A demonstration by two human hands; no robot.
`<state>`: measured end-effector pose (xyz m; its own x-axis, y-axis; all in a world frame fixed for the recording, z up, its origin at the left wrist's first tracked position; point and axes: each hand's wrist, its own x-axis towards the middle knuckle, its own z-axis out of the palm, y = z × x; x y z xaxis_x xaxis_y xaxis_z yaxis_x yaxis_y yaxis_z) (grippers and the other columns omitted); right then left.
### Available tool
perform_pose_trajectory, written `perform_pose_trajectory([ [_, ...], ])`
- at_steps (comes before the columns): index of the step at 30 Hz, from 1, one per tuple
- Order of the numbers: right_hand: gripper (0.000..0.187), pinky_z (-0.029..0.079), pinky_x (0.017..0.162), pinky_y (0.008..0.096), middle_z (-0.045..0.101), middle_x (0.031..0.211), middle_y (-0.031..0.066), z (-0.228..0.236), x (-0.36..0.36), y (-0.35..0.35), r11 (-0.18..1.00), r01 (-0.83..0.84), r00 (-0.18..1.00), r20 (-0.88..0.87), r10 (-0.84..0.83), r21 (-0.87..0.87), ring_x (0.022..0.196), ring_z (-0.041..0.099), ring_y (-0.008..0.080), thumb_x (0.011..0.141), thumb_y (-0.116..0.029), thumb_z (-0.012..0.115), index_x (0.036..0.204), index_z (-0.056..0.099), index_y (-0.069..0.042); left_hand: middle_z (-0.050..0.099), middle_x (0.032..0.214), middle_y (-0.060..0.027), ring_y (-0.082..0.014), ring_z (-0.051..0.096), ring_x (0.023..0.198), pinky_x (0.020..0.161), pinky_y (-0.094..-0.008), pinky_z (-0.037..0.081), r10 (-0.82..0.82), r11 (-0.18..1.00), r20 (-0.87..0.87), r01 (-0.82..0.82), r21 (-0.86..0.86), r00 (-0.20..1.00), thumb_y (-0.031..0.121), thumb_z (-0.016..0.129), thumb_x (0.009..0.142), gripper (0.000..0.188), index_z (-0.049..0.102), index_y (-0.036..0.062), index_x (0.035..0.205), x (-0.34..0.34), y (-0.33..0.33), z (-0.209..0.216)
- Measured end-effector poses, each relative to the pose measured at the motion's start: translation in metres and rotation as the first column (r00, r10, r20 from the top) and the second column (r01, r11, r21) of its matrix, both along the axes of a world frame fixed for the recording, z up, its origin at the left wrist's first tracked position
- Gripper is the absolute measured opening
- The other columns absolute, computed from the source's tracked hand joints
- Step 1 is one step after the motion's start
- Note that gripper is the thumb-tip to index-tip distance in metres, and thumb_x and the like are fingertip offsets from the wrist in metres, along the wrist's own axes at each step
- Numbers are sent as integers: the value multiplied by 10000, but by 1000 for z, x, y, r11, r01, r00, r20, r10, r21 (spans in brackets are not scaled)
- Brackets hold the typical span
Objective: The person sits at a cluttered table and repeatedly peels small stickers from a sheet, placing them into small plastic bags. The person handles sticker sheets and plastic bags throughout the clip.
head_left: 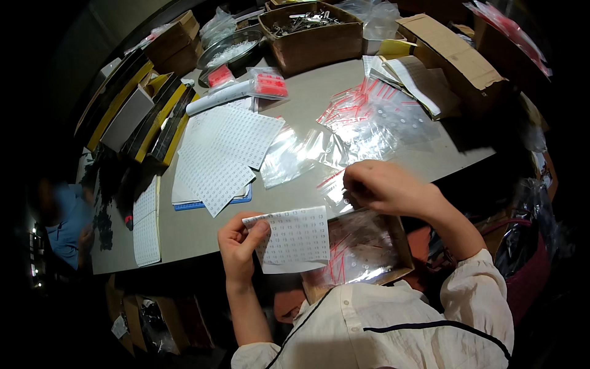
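My left hand [241, 241] pinches a white sheet of small printed stickers [296, 238] by its left edge, thumb on top, in front of the table's near edge. Curled and closed, my right hand [382, 186] is at the table edge. Whatever its fingertips hold, if anything, is hidden. Just left of those fingers lies a clear zip bag [332, 187] with a red strip. Below both hands, an open cardboard box [402, 252] at my lap holds clear bags with red strips. More sticker sheets [228, 144] lie on the table to the left, over a blue-edged pad [212, 206].
A spread of clear zip bags [362, 120] covers the table's middle right. Behind stand a carton of metal parts [310, 40] and a bowl of small clear pieces [230, 55]. Black-and-yellow boxes [166, 126] line the left; a person in blue [66, 224] is at far left.
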<state>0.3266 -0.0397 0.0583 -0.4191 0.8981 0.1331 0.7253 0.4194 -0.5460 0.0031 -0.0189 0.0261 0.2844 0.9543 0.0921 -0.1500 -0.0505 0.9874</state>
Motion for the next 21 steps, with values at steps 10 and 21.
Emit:
perform_pose_trajectory([
  [10,390,492,863,444,625,1031,162,15,8,-18,992,81,982,179,-63,-93,1021,573,356,831,-261,760,1073,554,-35,688,859,-48,-60,612,755,684,-190,459,2,997,62,3,-78,998,65,678,938,147,676,-48,1032,7,-3,9],
  [21,216,481,817,402,591,955,111,7,-60,-2,955,-120,988,-57,140,272,924,578,312,854,-85,706,1025,577,-51,708,891,-27,-60,627,793,719,-193,478,14,1000,-55,-13,17,998,18,717,916,117,719,-42,1017,12,-8,-2],
])
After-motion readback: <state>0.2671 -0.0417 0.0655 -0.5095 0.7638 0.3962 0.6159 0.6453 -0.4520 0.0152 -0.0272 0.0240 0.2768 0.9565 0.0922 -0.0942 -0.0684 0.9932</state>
